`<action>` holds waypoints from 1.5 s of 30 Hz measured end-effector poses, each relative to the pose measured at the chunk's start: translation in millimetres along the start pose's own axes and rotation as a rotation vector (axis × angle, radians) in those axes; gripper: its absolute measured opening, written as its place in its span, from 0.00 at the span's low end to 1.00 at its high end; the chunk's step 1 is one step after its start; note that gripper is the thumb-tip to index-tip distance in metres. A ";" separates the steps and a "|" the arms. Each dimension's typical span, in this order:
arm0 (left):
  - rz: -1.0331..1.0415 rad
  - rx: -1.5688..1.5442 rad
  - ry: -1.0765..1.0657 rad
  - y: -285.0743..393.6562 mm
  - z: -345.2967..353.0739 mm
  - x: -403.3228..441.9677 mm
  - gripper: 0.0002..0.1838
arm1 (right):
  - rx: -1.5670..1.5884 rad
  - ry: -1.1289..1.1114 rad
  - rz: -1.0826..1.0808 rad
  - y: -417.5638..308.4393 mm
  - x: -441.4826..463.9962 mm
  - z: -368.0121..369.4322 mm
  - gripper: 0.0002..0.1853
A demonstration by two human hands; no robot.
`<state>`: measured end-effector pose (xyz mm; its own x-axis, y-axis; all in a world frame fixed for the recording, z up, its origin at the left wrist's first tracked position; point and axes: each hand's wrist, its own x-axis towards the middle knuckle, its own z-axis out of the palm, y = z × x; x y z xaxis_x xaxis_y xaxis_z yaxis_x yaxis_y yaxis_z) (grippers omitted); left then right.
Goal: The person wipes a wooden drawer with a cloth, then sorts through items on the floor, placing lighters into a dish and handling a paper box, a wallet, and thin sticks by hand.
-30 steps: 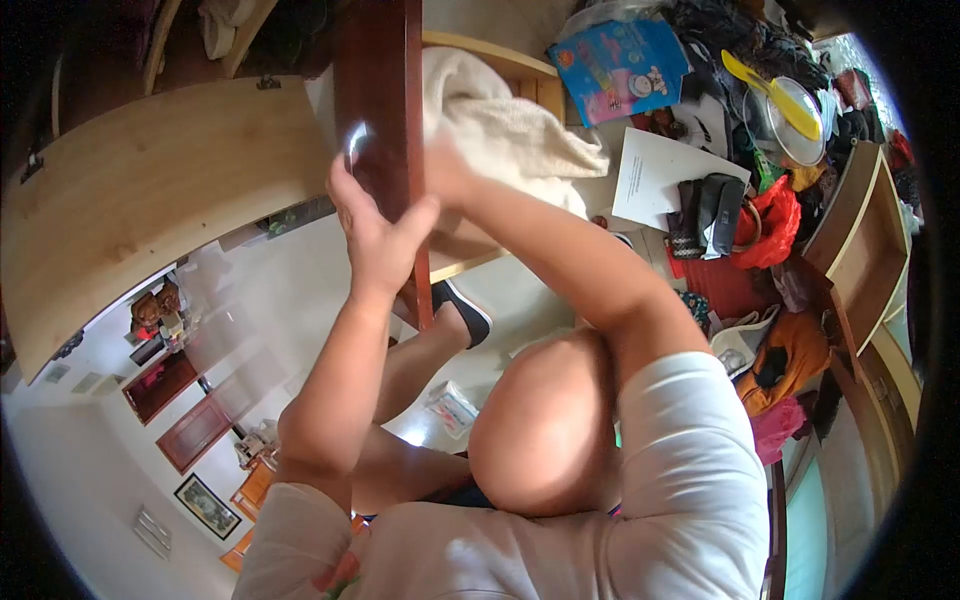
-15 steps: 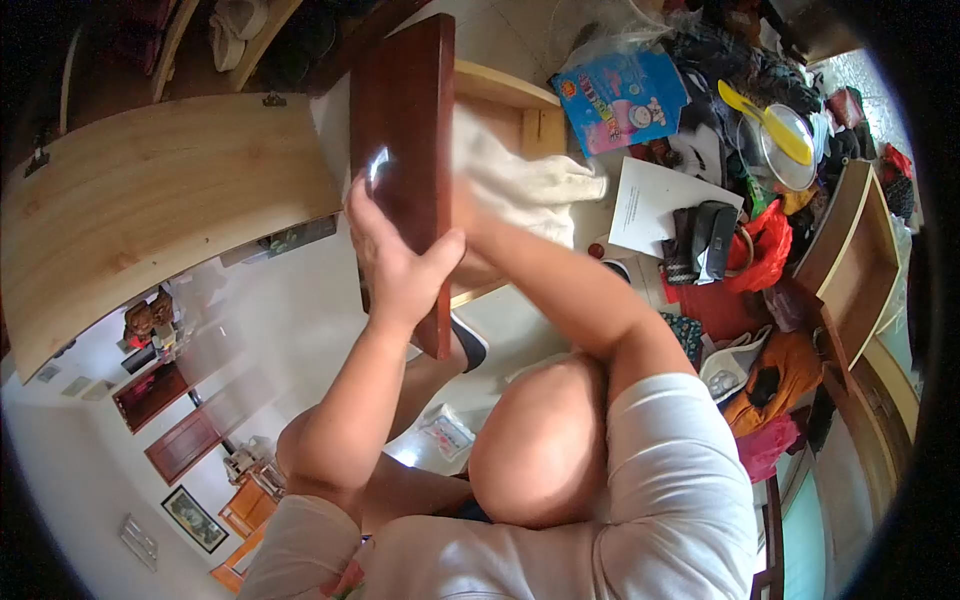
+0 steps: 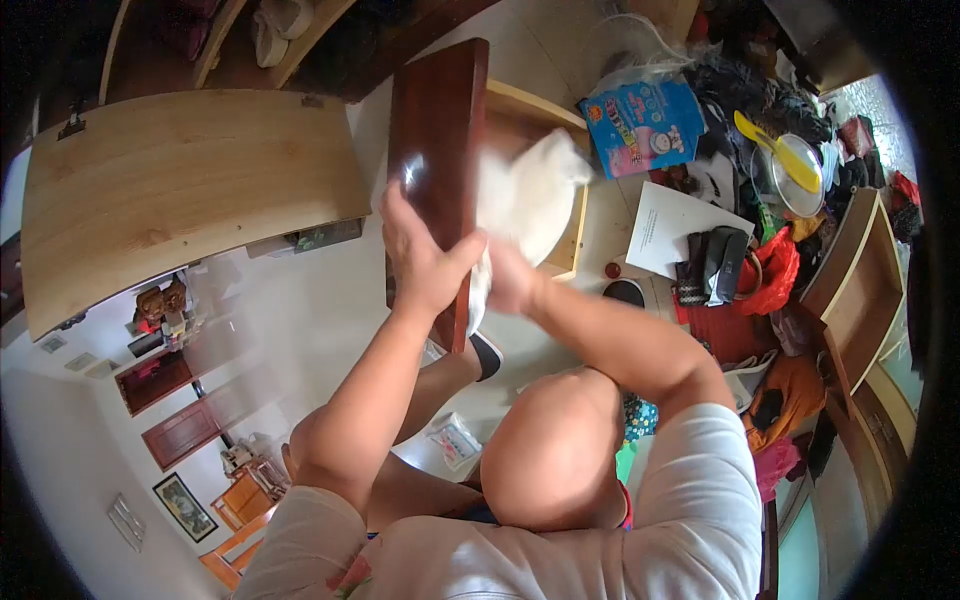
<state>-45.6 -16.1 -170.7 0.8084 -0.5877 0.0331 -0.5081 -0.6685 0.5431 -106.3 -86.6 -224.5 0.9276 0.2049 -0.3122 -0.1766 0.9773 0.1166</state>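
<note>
A drawer with a glossy dark red-brown front panel (image 3: 437,120) is held up tilted before me, its pale wooden box (image 3: 535,103) extending behind the panel. My left hand (image 3: 430,262) grips the panel's lower part, thumb over the edge and fingers spread on its face. Just right of that edge, my right hand (image 3: 512,278) is blurred by motion and closed on a white cloth (image 3: 540,195). The cloth lies bunched over the drawer's inside, and a strip of it hangs below the hand. Some of my right fingers are hidden in the cloth.
At left is a light wooden door panel (image 3: 190,190) with hinges. Shoes (image 3: 275,35) sit on shelves above it. To the right lie a blue printed bag (image 3: 643,128), white sheet (image 3: 675,225), black case (image 3: 724,262), red plastic bag (image 3: 775,270), heaped clothes and another drawer (image 3: 845,260).
My right hand has come out from behind the drawer's front panel, and the white cloth is now lifted and bunched. The view has shifted slightly; my left hand keeps its hold.
</note>
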 end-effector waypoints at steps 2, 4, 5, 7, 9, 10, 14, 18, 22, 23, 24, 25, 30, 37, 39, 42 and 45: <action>0.049 0.036 0.051 1.3 5.9 -1.9 0.46 | -0.025 -0.075 0.115 -7.9 -2.7 -10.2 0.22; 0.052 0.067 0.072 8.4 6.3 -1.9 0.47 | 0.011 -0.032 0.063 -25.9 4.3 7.8 0.23; 0.034 0.068 0.061 6.8 7.0 -1.6 0.47 | 0.069 -0.188 -0.061 -45.4 17.7 13.5 0.23; -0.001 0.072 0.068 11.0 8.8 -3.2 0.51 | 0.116 -0.219 -0.204 -66.5 24.2 28.2 0.23; 0.047 0.168 0.113 1.7 15.4 -3.2 0.52 | 0.054 -0.075 -0.270 -58.6 14.8 26.1 0.23; 0.042 0.139 0.110 0.8 12.8 -1.5 0.52 | -0.017 0.137 -0.263 -45.1 5.0 -0.1 0.23; -0.053 0.178 0.078 13.7 6.1 -3.7 0.57 | -0.656 0.271 -0.587 -43.8 -74.0 -0.5 0.21; -0.145 0.283 -0.073 56.6 17.5 -13.6 0.60 | -1.815 0.242 -1.066 -69.7 -72.9 94.9 0.12; -0.085 0.289 0.057 78.3 30.1 -22.4 0.56 | -2.453 0.531 -1.650 -108.6 3.6 79.7 0.19; -0.077 0.294 0.035 76.0 30.9 -23.3 0.57 | -2.655 0.685 -1.162 -124.5 2.2 92.7 0.21; -0.069 0.300 0.010 76.6 29.1 -22.9 0.59 | -2.769 0.825 -0.643 -136.4 1.1 107.3 0.23; -0.084 0.298 0.014 78.3 29.6 -22.8 0.58 | -2.782 0.841 -0.689 -141.1 1.9 105.0 0.24; -0.114 0.393 -0.029 73.3 32.1 -22.2 0.60 | -2.943 0.565 -1.415 -100.1 -14.9 27.9 0.24; -0.041 0.290 0.074 86.6 49.0 -34.1 0.59 | -2.620 0.977 -1.022 -141.7 -6.1 19.5 0.25; -0.033 0.230 0.090 84.4 45.5 -31.4 0.58 | -2.441 1.128 -0.947 -160.1 -9.8 57.8 0.26; -0.023 0.189 0.109 74.9 37.6 -35.5 0.57 | -1.983 0.886 -0.733 -191.3 -9.7 65.0 0.31; 0.120 0.132 0.179 58.5 18.5 -48.6 0.51 | -1.218 0.256 -0.473 -208.7 -2.4 16.4 0.36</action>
<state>-120.2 -35.1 -156.1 0.7736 -0.5844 0.2449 -0.6286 -0.6594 0.4124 -66.3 -292.0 -232.7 0.9168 -0.2924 -0.2719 -0.1611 0.3520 -0.9220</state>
